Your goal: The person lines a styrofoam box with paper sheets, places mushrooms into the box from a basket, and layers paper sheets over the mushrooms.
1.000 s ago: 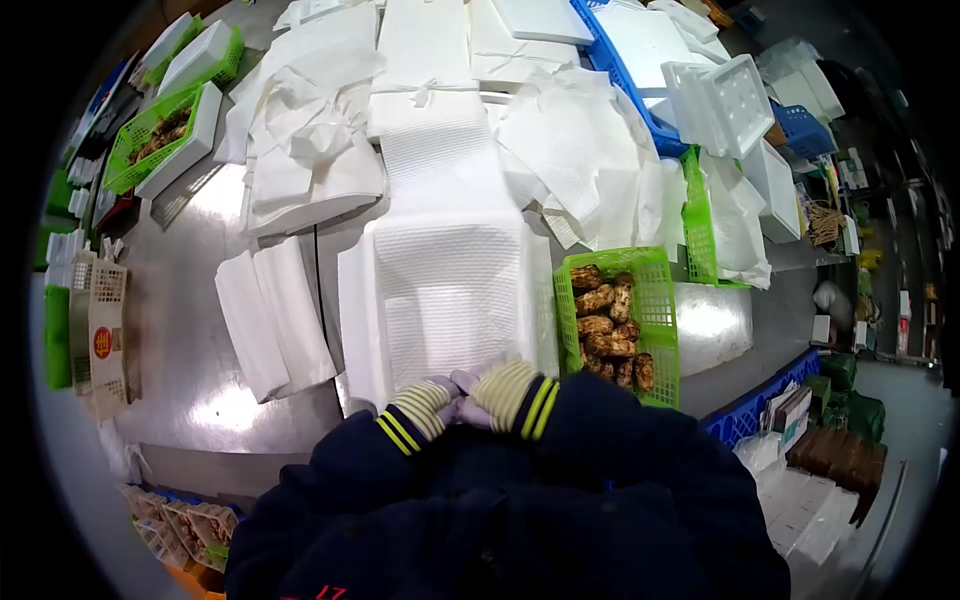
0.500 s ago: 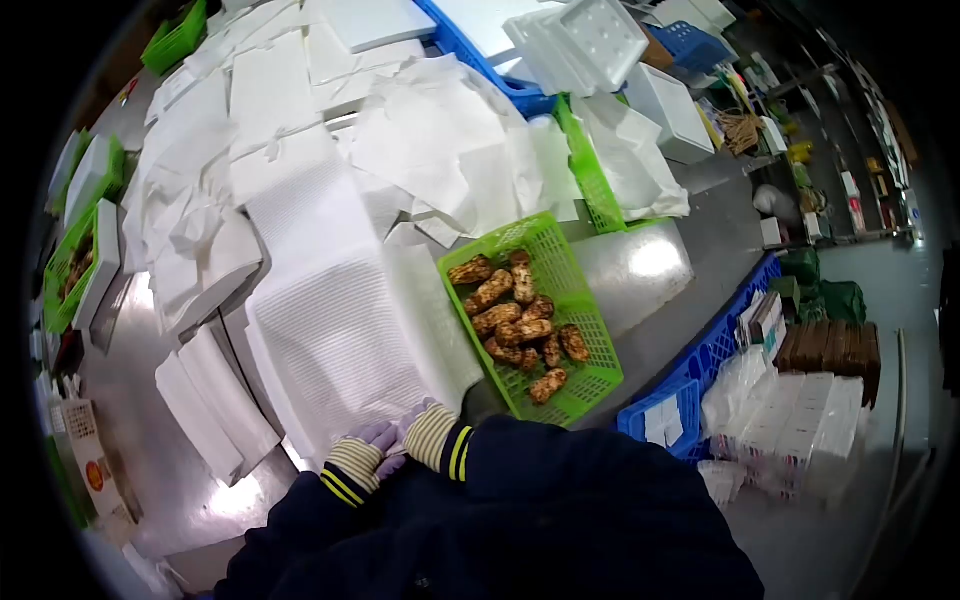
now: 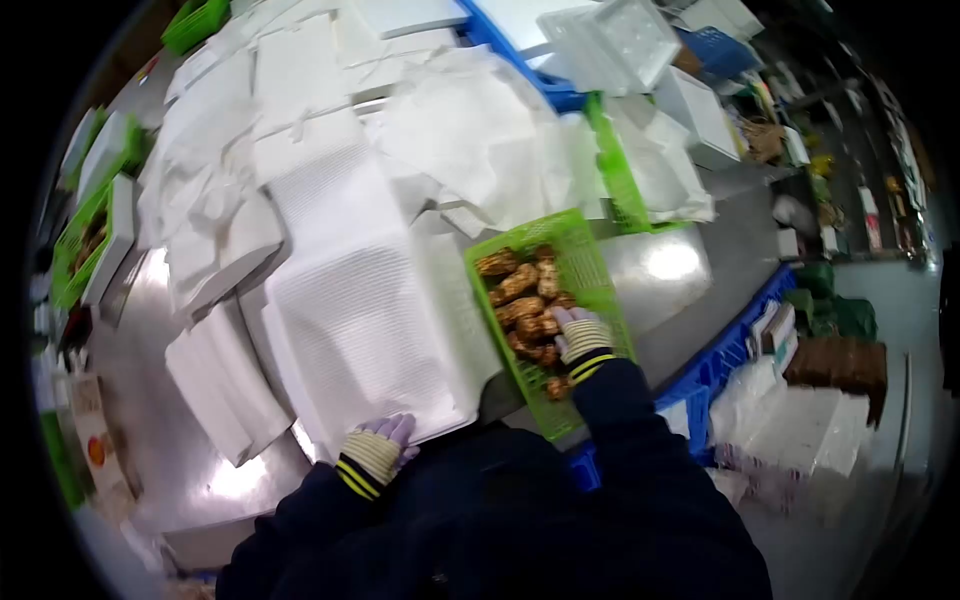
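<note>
My left hand [image 3: 385,445], gloved in pale purple, rests on the near edge of the white foam box [image 3: 365,340], its fingers somewhat spread. The box is lined with white ribbed sheet [image 3: 325,180] that trails out over its far side. My right hand [image 3: 580,333] reaches into the green basket [image 3: 592,265] right of the box. Its fingertips touch the brown, knobbly mushroom-like pieces [image 3: 515,285] lying there; whether they have closed on one is blurred.
White folded sheets [image 3: 225,380] lie left of the box. Crumpled white sheets [image 3: 470,130] cover the table's far part. Another green basket [image 3: 622,185] stands beyond, and blue crates [image 3: 720,360] line the right edge.
My hands have parted from the box's near edge. The right one has moved right into the green basket, while the left has stayed at the edge. The view has turned to the right.
</note>
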Tool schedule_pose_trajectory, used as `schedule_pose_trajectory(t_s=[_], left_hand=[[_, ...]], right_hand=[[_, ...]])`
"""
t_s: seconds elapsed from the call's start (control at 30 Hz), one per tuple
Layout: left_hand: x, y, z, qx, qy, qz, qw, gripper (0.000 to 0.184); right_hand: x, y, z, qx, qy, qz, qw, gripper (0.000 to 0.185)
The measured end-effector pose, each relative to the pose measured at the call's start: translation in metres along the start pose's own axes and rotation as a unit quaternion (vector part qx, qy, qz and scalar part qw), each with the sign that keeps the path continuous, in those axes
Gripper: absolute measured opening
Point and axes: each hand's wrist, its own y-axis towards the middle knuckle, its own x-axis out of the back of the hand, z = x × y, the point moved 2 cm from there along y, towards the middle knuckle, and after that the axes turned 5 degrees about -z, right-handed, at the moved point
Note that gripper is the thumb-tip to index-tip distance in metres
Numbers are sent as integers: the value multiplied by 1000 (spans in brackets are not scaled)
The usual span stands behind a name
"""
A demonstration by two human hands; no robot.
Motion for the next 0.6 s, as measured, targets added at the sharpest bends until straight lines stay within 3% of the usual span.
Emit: schedule_pose_trajectory(t_s=[0.1, 0.17, 0.23, 0.27, 0.33, 0.4, 0.43, 0.5, 0.6], left_hand=[[16, -19, -1, 39, 128, 5, 991, 53], [12, -35, 5, 52, 137, -9, 989, 53], [18, -40, 2, 41, 121, -51, 990, 50], [33, -39, -3, 38, 91, -78, 992, 47], [56, -36, 3, 92, 15, -174, 980, 31], [72, -41, 19, 135, -19, -261, 956, 26], [81, -43, 25, 133, -8, -310, 941, 26], [71, -40, 38, 106, 96, -302, 943, 29], [55, -30, 32, 27, 156, -261, 952, 33]], right_hand=[[8, -4, -13, 56, 102, -85, 990, 45], [24, -12, -3, 68, 207, -166, 962, 46], [64, -25, 50, 108, 310, -127, 936, 47], [79, -27, 82, 200, 358, -102, 906, 43], [82, -27, 140, 317, 279, 35, 906, 44], [41, -28, 186, 333, 235, 95, 908, 40], [27, -29, 205, 354, 241, 73, 901, 36], [7, -26, 233, 347, 156, 170, 909, 33], [-18, -31, 236, 401, 186, 127, 888, 37]])
